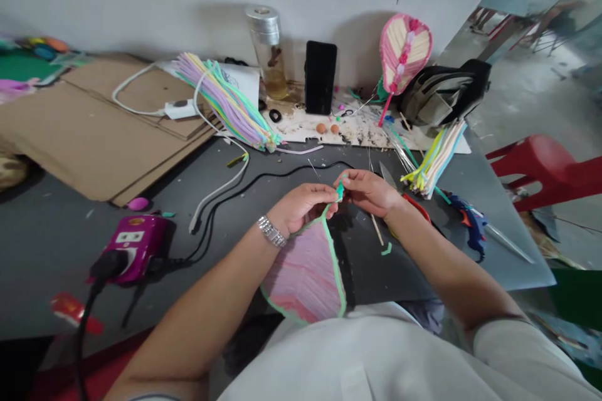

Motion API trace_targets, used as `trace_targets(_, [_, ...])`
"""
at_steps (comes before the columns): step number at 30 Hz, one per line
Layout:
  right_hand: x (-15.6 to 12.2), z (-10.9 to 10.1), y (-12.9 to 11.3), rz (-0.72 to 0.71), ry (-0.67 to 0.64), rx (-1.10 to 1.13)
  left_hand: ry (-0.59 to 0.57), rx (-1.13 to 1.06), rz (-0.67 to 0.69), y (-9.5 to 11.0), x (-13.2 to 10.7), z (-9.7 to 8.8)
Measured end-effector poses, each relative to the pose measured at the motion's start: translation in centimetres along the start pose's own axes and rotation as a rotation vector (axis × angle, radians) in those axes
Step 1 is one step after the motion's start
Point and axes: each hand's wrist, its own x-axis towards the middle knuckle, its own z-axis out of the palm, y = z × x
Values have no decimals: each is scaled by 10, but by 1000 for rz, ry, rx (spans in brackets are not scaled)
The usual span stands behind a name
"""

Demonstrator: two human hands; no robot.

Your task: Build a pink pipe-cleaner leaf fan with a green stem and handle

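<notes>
My left hand (301, 205), with a metal watch on the wrist, is closed on the tip of a pink leaf-shaped fan (305, 276) edged in green pipe cleaner. Close beside it, my right hand (371, 191) pinches the green pipe cleaner end (340, 188) at that same tip. The fan lies between my forearms, its broad end toward my chest. A wooden stick (376, 229) lies on the dark table just under my right hand.
A finished pink fan (404, 53) leans on the wall. Pastel pipe cleaner bundles (226, 100) (433, 160) lie behind. A glue gun (470, 219), magenta power strip (134, 244), black phone (320, 77), bottle (268, 50), cardboard sheets (94, 131) and red chair (550, 169) surround the work.
</notes>
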Motion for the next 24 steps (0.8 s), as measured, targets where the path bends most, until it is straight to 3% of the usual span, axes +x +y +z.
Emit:
trace_targets(6, [6,18,9,-155,2,159,-44,-78,4,0,0,0])
trace_targets(9, [9,24,9,-200,34,133,-15,-75,44,3,0,-1])
trace_targets(14, [9,22,-11,-188,241,-367,194,73,116,9,-4,2])
trace_targets(19, [8,23,-33,-296,459,-966,266,160,145,12,-9,11])
trace_targets(24, [9,32,-36,-217,511,-1097,316,216,175,13,-11,15])
